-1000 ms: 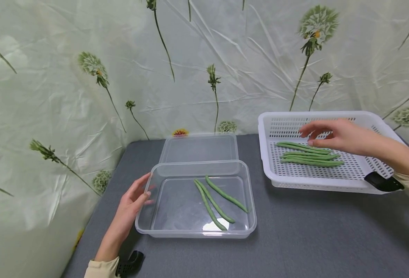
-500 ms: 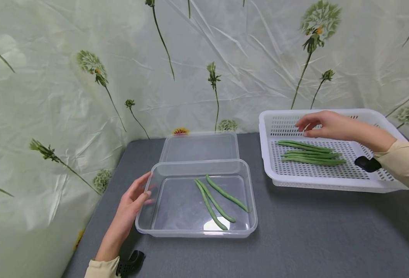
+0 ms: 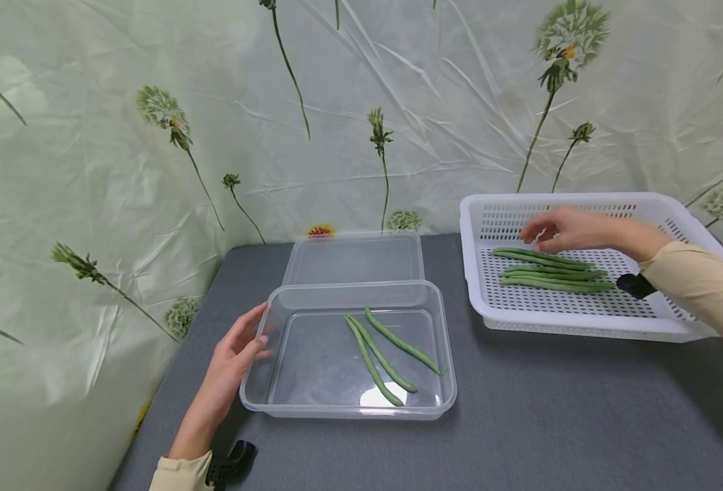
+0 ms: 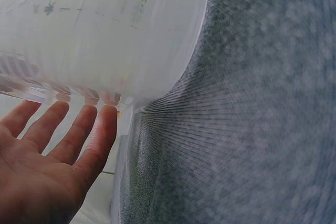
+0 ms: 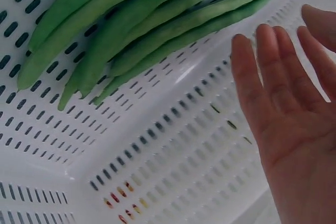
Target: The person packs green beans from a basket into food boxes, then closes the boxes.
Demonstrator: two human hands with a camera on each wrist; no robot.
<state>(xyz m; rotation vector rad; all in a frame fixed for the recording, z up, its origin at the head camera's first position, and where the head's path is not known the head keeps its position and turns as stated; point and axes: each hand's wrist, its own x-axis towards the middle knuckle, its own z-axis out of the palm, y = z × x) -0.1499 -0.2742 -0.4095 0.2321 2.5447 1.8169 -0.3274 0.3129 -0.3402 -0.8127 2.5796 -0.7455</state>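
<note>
The right hand (image 3: 573,228) is over the far part of a white perforated basket (image 3: 473,273), just above the green beans (image 3: 552,277) lying there. In the right wrist view, its fingers (image 5: 273,66) extend beside the beans (image 5: 147,22) with nothing held. A clear plastic container (image 3: 312,412) stands left of the basket, with 3 green beans (image 3: 403,344) lying in its right half. At its left wall is the left hand (image 3: 229,361). Its fingertips touch the outside of the wall, and the fingers (image 4: 100,140) look nearly straight in the left wrist view.
A clear flat lid (image 3: 355,259) lies behind the container, against a hanging sheet (image 3: 337,170) printed with flowers. Grey cloth (image 3: 490,409) covers the table. The basket's raised walls surround the right hand's area.
The right hand first rises and draws slightly left over the basket, then dips back toward the beans. Its forearm has swung in over the basket's right side. The left hand stays at the container.
</note>
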